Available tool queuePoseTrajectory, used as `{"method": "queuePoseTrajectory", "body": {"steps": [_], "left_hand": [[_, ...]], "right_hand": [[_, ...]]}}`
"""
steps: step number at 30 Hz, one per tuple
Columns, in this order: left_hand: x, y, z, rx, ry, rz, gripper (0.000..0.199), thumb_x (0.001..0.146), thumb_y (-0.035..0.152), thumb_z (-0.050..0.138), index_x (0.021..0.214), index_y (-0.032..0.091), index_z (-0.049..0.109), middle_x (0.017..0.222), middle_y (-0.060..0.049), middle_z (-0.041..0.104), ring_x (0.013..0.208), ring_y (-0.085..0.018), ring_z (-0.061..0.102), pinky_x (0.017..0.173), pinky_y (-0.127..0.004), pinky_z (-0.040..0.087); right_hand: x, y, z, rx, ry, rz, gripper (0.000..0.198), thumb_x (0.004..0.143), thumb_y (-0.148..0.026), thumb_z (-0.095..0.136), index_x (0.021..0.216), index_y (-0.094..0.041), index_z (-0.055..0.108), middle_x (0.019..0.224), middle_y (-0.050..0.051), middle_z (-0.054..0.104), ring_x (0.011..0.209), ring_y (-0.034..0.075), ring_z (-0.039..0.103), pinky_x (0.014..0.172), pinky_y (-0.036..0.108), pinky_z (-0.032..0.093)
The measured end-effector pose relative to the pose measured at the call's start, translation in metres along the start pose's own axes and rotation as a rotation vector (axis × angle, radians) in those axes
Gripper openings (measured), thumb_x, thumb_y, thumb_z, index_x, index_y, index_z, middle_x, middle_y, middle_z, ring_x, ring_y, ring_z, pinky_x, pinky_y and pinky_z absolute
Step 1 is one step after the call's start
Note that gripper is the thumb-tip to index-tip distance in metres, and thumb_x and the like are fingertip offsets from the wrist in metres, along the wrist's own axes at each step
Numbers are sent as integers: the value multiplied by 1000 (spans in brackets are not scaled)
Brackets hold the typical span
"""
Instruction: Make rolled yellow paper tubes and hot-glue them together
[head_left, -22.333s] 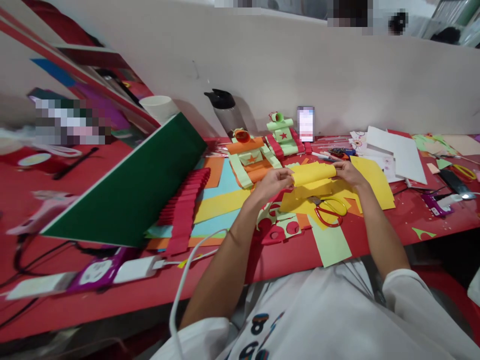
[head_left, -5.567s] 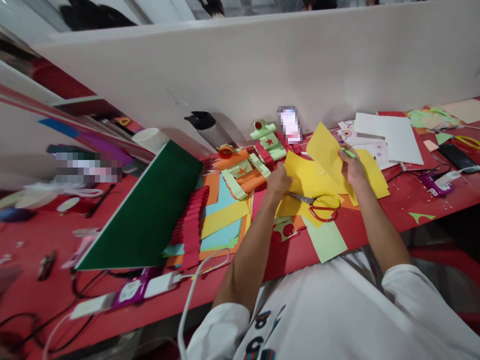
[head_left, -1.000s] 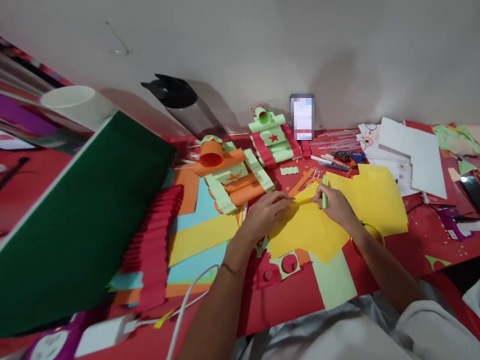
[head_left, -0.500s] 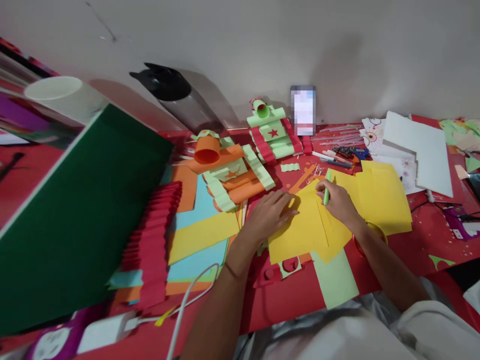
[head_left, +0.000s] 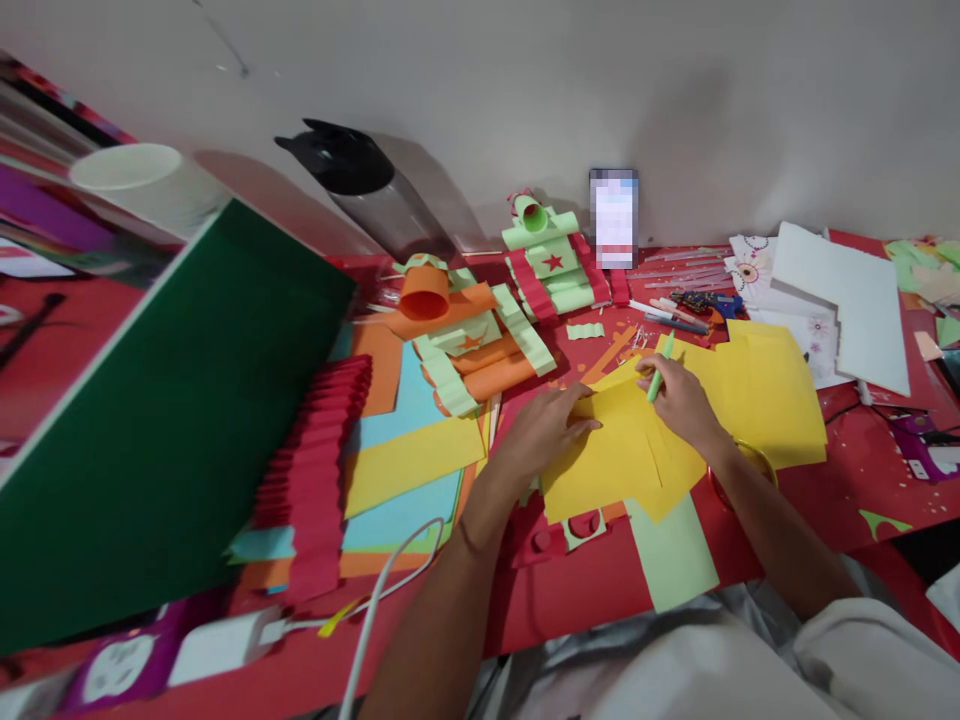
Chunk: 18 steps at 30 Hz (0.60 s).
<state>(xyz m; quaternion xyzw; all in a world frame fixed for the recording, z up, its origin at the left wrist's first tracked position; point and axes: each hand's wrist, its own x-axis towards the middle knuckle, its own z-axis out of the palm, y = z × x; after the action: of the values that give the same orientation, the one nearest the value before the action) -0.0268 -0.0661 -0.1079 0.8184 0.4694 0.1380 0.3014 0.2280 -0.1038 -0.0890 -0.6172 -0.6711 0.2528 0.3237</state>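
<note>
My left hand (head_left: 549, 430) is at the left edge of a yellow paper sheet (head_left: 611, 465), with its thumb on top and the other fingers bent at the upper corner, gripping it. My right hand (head_left: 679, 402) is closed around a light green pen (head_left: 661, 370), held tilted above the sheet's upper right part. More yellow sheets (head_left: 780, 400) lie under and beside the right hand. A pale green sheet (head_left: 675, 560) sticks out below, beside red paper pieces (head_left: 536, 540) with round shapes.
Behind the hands stand an orange and green paper model (head_left: 480, 345) and a green and red one (head_left: 553, 262). A phone (head_left: 614, 220) leans on the wall. Left are a green board (head_left: 172, 430), a bottle (head_left: 375, 190) and a white cable (head_left: 375, 600). A glue gun (head_left: 709, 302) lies right.
The left fingers have drawn in at the sheet's upper corner. The green pen has tilted further to the right and shifted slightly. The whole view has moved a little.
</note>
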Motion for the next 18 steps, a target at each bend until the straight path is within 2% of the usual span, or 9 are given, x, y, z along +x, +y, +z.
{"method": "queuePoseTrajectory", "body": {"steps": [4, 7, 11, 15, 18], "left_hand": [[1, -2, -10, -148, 6, -43, 37, 86, 49, 83, 113, 26, 75, 104, -6, 80, 96, -31, 74, 79, -33, 51], [1, -1, -14, -260, 81, -65, 45, 81, 60, 84, 107, 24, 76, 101, -5, 81, 91, -28, 72, 78, -31, 51], [2, 3, -16, -393, 130, -65, 51, 76, 66, 85, 103, 23, 75, 93, -4, 78, 84, -24, 69, 75, -30, 52], [3, 5, -17, -525, 253, -41, 46, 83, 57, 82, 115, 24, 75, 106, -6, 76, 89, -22, 69, 78, -30, 55], [3, 4, -15, -591, 343, -88, 50, 88, 50, 79, 130, 26, 71, 96, -3, 74, 74, -17, 64, 66, -25, 51]], "right_hand": [[-1, -4, -6, 151, -1, 33, 34, 96, -33, 70, 129, -27, 65, 124, 9, 73, 110, 23, 70, 94, 37, 55], [-3, -4, -8, 253, -70, 105, 45, 91, -40, 77, 132, -26, 66, 111, 6, 72, 96, 20, 70, 87, 34, 56], [-1, -1, -8, 333, -79, 129, 43, 86, -46, 79, 122, -22, 71, 89, 0, 65, 74, 15, 61, 76, 31, 53], [2, 1, -10, 423, 4, 152, 44, 81, -48, 82, 115, -21, 71, 83, -1, 63, 68, 15, 58, 65, 30, 52], [3, 2, -12, 498, 16, 206, 47, 80, -49, 82, 117, -22, 69, 82, -2, 65, 58, 13, 57, 58, 30, 52]]}}
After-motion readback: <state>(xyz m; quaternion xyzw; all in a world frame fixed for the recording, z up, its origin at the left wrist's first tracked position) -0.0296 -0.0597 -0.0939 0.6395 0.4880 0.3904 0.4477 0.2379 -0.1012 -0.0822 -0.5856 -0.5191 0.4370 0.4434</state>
